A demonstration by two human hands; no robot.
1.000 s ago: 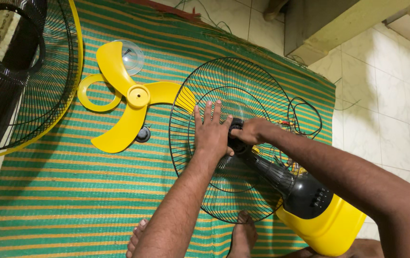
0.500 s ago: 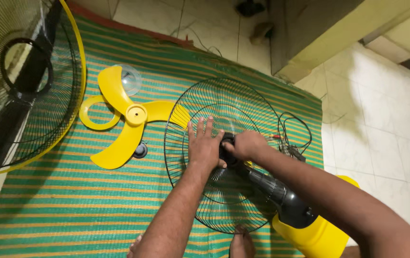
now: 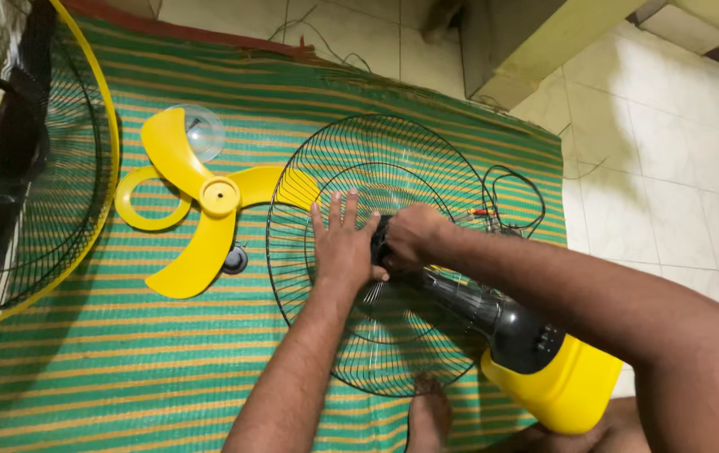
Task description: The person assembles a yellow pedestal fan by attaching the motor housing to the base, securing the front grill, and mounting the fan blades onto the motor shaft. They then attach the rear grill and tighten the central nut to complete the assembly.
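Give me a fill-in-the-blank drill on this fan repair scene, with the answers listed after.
1. The left hand lies flat on the black wire ____.
2. The loose fan blade on the mat is ____ in colour.
3. The right hand grips the black hub at the grille's ____.
4. The mat has green and ____ stripes.

Answers: grille; yellow; centre; orange

Green and yellow striped woven mat covers the near floor, red edge far; white floor tiles to the right and far, glossy under warm light; yellowish furniture base far right casts shadow on tiles
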